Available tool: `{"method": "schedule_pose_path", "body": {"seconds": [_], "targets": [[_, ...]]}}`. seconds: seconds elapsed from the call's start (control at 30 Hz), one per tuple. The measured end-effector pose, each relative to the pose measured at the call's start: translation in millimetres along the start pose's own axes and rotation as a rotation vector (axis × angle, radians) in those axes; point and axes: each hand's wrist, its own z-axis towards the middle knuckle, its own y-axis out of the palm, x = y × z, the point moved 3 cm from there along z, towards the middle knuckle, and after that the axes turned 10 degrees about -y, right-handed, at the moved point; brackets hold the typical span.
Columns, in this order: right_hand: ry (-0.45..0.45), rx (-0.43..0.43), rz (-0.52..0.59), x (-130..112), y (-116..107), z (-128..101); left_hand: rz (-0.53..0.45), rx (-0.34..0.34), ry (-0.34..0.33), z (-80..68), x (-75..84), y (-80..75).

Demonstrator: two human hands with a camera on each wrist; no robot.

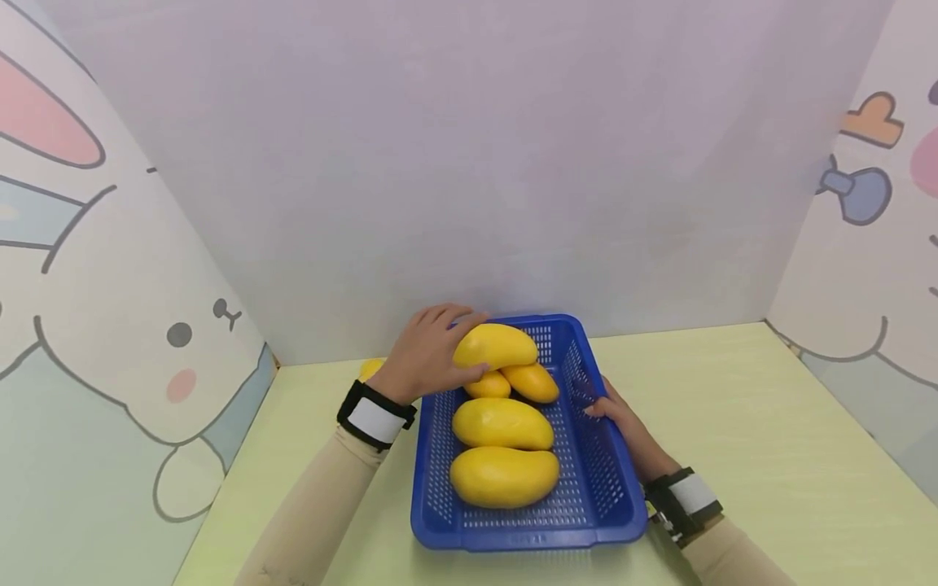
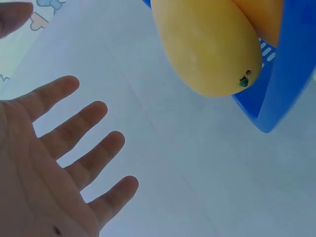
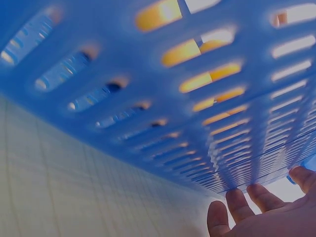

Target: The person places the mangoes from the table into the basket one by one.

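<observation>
**Mangoes in the blue basket**

Nearest the camera, at lower centre of the head view, a blue basket (image 1: 440, 488) sits on the pale green surface (image 1: 769, 456), its long axis running from the bottom of the frame toward the back wall. Five yellow mangoes lie inside it, each with its long axis across the basket, left to right. The top mango (image 1: 494, 345) rests on two smaller ones at the far end, its tip pointing right. A sixth mango (image 1: 370, 368) peeks out left of the basket on the surface. The left hand (image 1: 428, 352) lies over the top mango's left end, fingers spread and relaxed. The right hand (image 1: 623, 419) rests straight-fingered against the basket's right wall.
</observation>
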Motion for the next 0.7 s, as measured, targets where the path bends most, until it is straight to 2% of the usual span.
{"method": "schedule_pose_path", "body": {"seconds": [0.27,0.43,0.7], "targets": [[-0.003,-0.012,0.01,-1,1,-1,-0.023,0.074,-0.02,-15.7,-3.5,-9.0],[-0.009,-0.016,0.012,-1,1,-1,-0.005,0.107,-0.058,-27.2,-7.3,-11.7],[-0.018,-0.019,0.012,0,1,0,-0.006,0.112,-0.09,-47.7,-8.9,-10.2]]}}
